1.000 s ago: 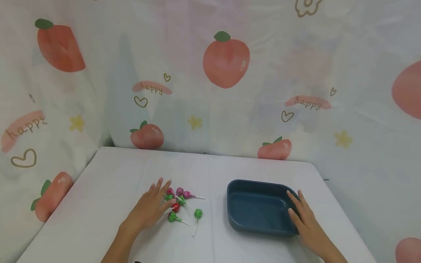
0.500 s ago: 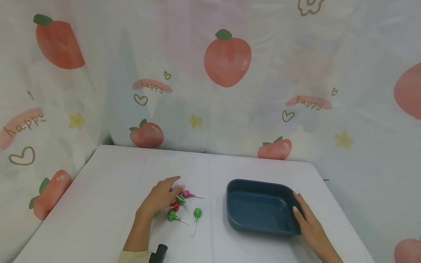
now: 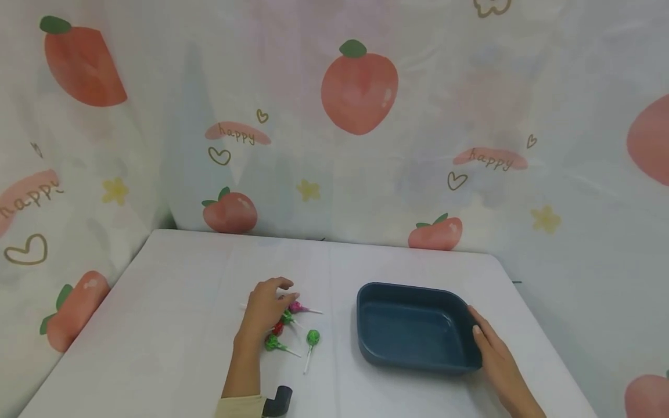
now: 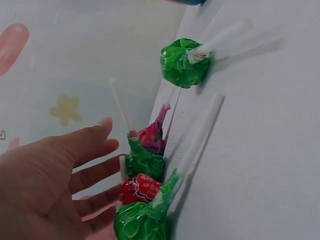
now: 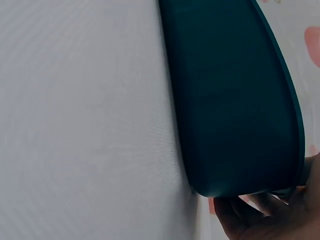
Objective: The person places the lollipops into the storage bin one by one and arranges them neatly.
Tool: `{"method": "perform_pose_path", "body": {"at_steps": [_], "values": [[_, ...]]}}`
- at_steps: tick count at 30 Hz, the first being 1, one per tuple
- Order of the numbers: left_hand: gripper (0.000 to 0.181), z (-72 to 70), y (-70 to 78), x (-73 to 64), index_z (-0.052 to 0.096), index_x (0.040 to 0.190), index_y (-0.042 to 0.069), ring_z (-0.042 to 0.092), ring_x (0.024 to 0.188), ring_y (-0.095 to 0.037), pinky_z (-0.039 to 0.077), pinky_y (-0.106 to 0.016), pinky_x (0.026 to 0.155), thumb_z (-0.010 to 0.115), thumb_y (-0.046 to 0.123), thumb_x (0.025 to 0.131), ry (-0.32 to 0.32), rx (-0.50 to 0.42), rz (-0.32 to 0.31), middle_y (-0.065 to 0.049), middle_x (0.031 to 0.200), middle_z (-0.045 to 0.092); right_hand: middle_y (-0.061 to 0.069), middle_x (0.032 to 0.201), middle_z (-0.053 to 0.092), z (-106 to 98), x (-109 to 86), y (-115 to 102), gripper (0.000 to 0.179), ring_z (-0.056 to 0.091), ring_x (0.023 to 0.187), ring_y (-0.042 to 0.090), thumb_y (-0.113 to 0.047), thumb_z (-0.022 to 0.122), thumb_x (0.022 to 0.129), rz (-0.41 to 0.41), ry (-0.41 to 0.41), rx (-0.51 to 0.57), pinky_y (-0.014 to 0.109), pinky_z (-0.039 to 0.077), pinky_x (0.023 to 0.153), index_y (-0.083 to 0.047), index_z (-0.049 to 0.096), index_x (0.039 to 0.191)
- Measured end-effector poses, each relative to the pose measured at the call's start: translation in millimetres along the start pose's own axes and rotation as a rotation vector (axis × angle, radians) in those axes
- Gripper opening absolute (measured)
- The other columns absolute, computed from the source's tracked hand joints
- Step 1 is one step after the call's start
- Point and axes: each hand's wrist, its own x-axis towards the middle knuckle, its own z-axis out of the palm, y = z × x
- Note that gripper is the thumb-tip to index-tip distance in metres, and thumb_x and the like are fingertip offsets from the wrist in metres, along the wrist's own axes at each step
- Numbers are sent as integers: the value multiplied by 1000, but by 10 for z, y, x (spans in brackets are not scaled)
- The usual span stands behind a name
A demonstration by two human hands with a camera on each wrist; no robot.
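Observation:
My left hand (image 3: 266,305) is over a small pile of wrapped lollipops on the table, its thumb and fingers apart and bent slightly around the pile's far side. In the left wrist view, the fingers lie behind a green lollipop (image 4: 142,222), a red one (image 4: 140,189) and a pink one (image 4: 152,137). Another green lollipop (image 3: 313,337) lies on its own, stick toward me. To the right, my right hand (image 3: 499,357) holds the right end of a dark blue rectangular basin (image 3: 418,367), thumb and fingertips at its rim. Nothing lies inside the basin.
The white-covered table (image 3: 183,325) meets a peach-printed curtain (image 3: 360,174) at the back, and the curtain continues along the left and right. White table surface separates the lollipops from the basin. A dark strap piece (image 3: 279,400) sits at my left wrist.
My left hand has moved right over the lollipops, its fingers going from spread to bent. My right hand has drawn back from inside the basin to its right rim.

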Motion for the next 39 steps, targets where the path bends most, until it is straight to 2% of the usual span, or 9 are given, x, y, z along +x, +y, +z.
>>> {"method": "perform_pose_path", "body": {"at_steps": [5,8,13,18,26,29,33,36,39], "values": [[29,34,-24,-10,76,116,6,61,112,-35,46,-59,97,82,20,91,42,18,17,-9,113,72,20,171,1,22,-1,17,58,-3,153,48,-34,24,116,-19,-21,52,71,9,114,-12,8,167],[28,45,-60,-18,76,114,6,61,110,-35,44,-60,97,83,19,90,37,13,16,-9,111,73,20,171,-1,36,1,29,57,-6,153,46,-32,24,116,-18,-38,89,71,7,114,-12,8,167],[27,44,-164,-36,76,114,9,59,103,-29,47,-53,92,83,18,90,9,1,-47,-6,108,71,18,171,-1,58,2,53,59,-8,154,44,-37,22,115,5,-53,140,69,4,115,-12,10,167],[29,-18,-255,-35,75,119,8,60,109,-30,52,-50,93,80,20,93,6,-44,-76,-9,114,69,18,171,1,79,7,77,60,-7,154,42,-42,23,115,-10,-52,155,70,4,115,-14,13,167],[36,-131,-366,-29,74,120,5,53,119,-39,46,-59,98,84,21,89,48,2,-110,-16,121,65,17,171,4,62,-9,130,58,-4,154,43,-41,23,115,-40,-36,128,72,4,114,-16,14,167],[38,-160,-364,-27,74,118,5,52,115,-39,44,-58,95,85,23,87,70,22,-150,-15,116,65,18,171,3,44,-3,148,57,-5,154,43,-38,23,115,-54,-35,137,71,3,114,-16,13,167],[42,-196,-363,-45,74,116,5,57,103,-36,39,-60,90,86,30,86,77,62,-183,-11,100,66,18,171,2,38,-3,148,58,-6,154,43,-39,23,115,-64,-43,154,71,3,114,-16,12,167],[42,-214,-362,-58,73,115,4,59,100,-36,36,-64,92,85,33,86,71,74,-197,-8,93,68,18,171,2,42,-1,136,58,-6,154,43,-39,24,115,-75,-42,154,71,3,114,-16,12,167],[40,-225,-348,-65,73,113,4,60,102,-37,33,-66,94,84,33,87,71,67,-215,-8,93,70,18,171,3,49,9,128,57,-5,154,43,-37,23,115,-79,-37,138,71,3,114,-16,12,167]]}}
